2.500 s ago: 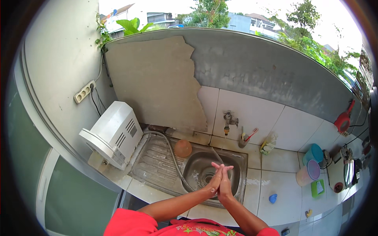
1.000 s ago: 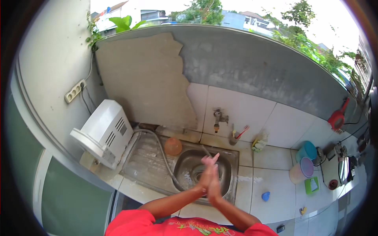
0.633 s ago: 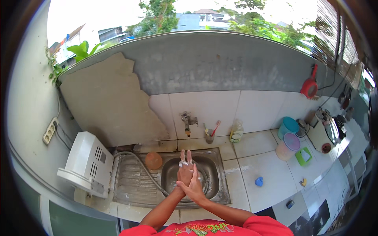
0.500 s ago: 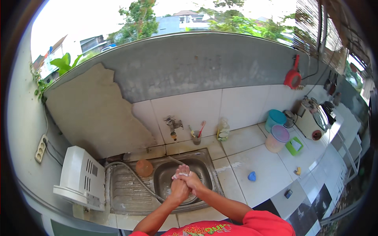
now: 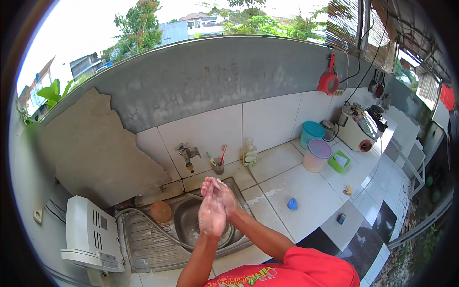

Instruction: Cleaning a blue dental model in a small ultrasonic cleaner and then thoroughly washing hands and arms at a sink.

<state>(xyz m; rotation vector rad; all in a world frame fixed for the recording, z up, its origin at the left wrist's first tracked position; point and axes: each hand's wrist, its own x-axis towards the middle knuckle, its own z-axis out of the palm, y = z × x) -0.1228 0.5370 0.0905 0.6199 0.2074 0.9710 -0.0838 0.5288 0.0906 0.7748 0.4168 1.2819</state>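
Both of my hands are raised over the steel sink basin (image 5: 184,210), with whitish lather on the skin. My left hand (image 5: 212,216) has its palm turned up and its fingers stretched out. Against its side and fingers lies my right hand (image 5: 229,200), fingers extended and partly covered by the left. Neither hand shows an object in it. Behind them, a metal tap (image 5: 187,155) sticks out from the tiled wall; I see no water coming from it. A grey hose (image 5: 153,225) curves across the drainboard into the basin.
An orange-brown bowl (image 5: 160,211) sits on the drainboard beside a white appliance (image 5: 91,234). Along the wall stand a cup (image 5: 218,167) with toothbrushes and a soap bottle (image 5: 249,154). Further right are a lidded tub (image 5: 318,155), a green dish (image 5: 339,162) and a blue lump (image 5: 292,204).
My hands were clasped together, right over left; now they have risen, and the left palm has turned up with fingers extended. The view has swung to the right.
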